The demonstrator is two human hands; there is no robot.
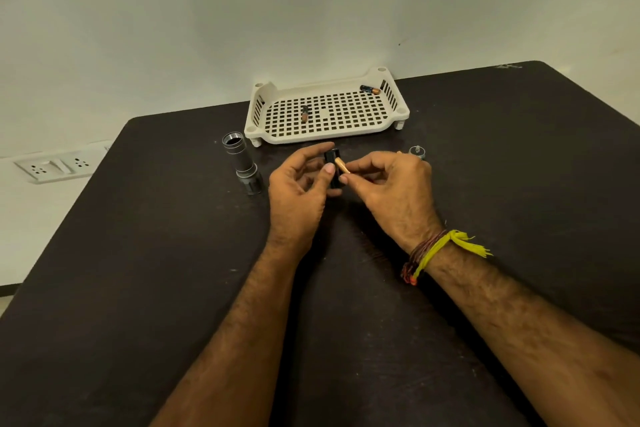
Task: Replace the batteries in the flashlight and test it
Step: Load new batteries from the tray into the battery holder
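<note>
Flashlight (242, 163) on dark table (138, 253)

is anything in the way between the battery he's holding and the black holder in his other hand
Nothing visible. The right hand pinches the battery with its tip already at the black battery holder, which the left hand grips. No other object lies between them.

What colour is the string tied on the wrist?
Mostly bright yellow, with darker reddish-brown threads beside it. The wrist string shows best in the head view, on the right arm.
</note>
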